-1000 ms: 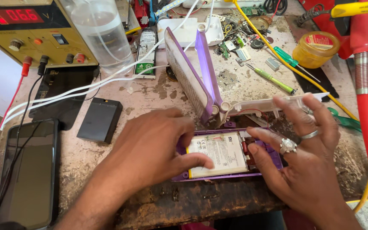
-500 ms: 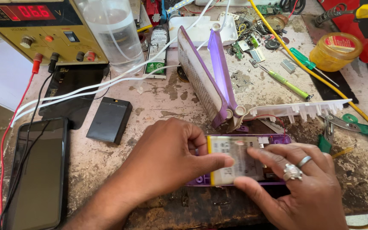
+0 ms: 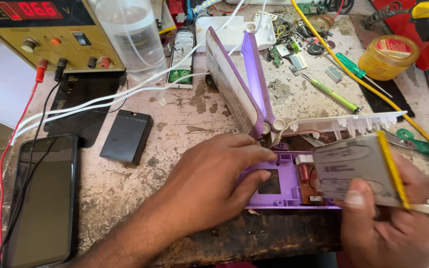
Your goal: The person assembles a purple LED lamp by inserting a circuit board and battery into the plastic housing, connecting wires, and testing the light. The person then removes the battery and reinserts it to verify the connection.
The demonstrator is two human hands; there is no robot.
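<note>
A: Containers first: what holds what?

B: A clear plastic bottle (image 3: 134, 37) stands far left beside the yellow bench power supply (image 3: 45, 32); its contents I cannot tell. A squat yellow jar (image 3: 388, 57) with a red-and-white lid sits far right. The open purple device base (image 3: 284, 186) near the bench edge acts as a tray: a dark square recess on its left, a circuit board (image 3: 310, 181) with a red part at its right end.

A: And the battery?

B: The flat silver battery pack (image 3: 356, 168), yellow tape along its right edge, is lifted clear of the base, tilted, its long axis running left to right, the taped end pointing right and slightly near.

A: Hands?

B: The right hand (image 3: 398, 223) pinches the pack, thumb on its near face, fingers behind. The left hand (image 3: 214, 173) lies flat, fingers spread narrowly, pressing the base's left end against the workbench (image 3: 175, 124).

A: Anything else nearby?

B: A black phone (image 3: 40, 198) near left, a small black box (image 3: 126, 136) beyond it.
</note>
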